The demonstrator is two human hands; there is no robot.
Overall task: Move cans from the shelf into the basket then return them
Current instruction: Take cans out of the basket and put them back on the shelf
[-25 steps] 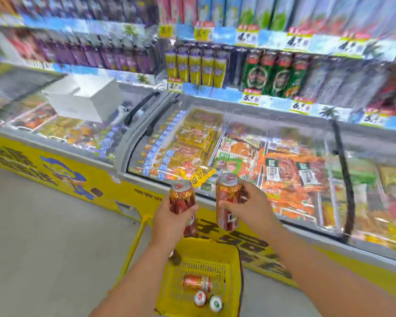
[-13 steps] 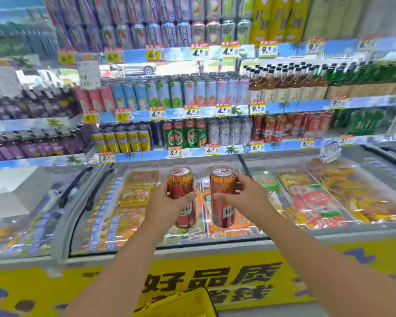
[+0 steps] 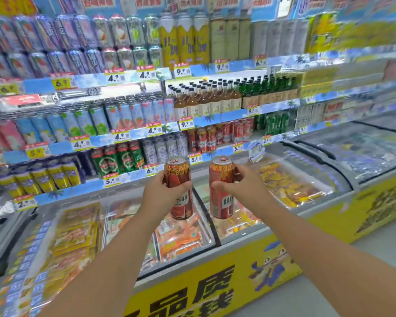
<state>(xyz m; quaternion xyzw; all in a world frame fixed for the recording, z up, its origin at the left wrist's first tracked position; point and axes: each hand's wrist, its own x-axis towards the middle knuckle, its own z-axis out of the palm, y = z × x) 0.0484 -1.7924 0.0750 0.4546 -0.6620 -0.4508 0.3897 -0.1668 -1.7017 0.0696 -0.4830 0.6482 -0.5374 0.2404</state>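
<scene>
While both tall red-and-orange aluminium cans are up at shelf height, keep them upright and apart. Left-hand can (image 3: 179,187) held upright over the glass-lidded chest freezer (image 3: 306,197), just in front of the lowest shelf edge with its blue price strip (image 3: 128,177); right-hand can (image 3: 221,187) beside it, a clear gap between the two. Left hand (image 3: 159,197) wrapped round the middle of its can, thumb across the front, fingers hidden behind. Right hand (image 3: 242,187) likewise curled round its can, thumb on the near face, fingers round the back.

Judging from the matching row of red cans (image 3: 217,136) on the shelf above and to the right, probably the return leg, with that row as the likely home. Aim up and right, past the silver cans (image 3: 165,146) and green cans (image 3: 117,159), which are the wrong slots. Reach far over the freezer lid without leaning on the glass. Set one can down first, base flat on the shelf board, then slide it back until it meets its neighbours; follow with the second. Keep a firm wrap until the base is seated, since a slip here would drop a can onto the glass. Watch the price tags on the shelf lip when lifting over it. Yellow basket not in view now.
</scene>
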